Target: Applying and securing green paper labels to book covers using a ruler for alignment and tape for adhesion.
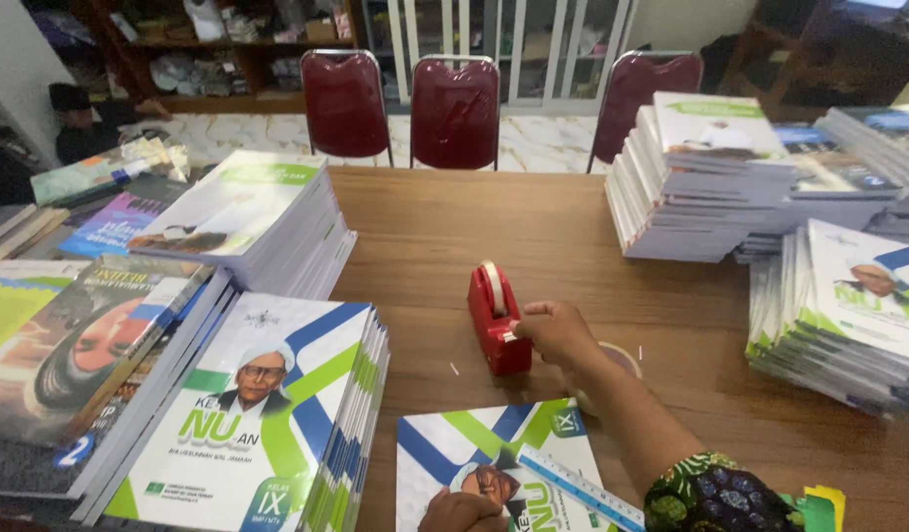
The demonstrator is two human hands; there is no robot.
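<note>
The right hand (556,330) pinches tape at the red tape dispenser (498,320); the left hand (462,512), fingers curled together, presses the near book (494,463).

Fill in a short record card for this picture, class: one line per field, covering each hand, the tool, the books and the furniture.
right hand: right hand at the front end of the red tape dispenser, fingers touching it
left hand: left hand pressing on a single booklet
ruler: blue ruler lying across that booklet
stacks: booklet piles at left and right
surface: wooden table
background: three dark red chairs
</note>
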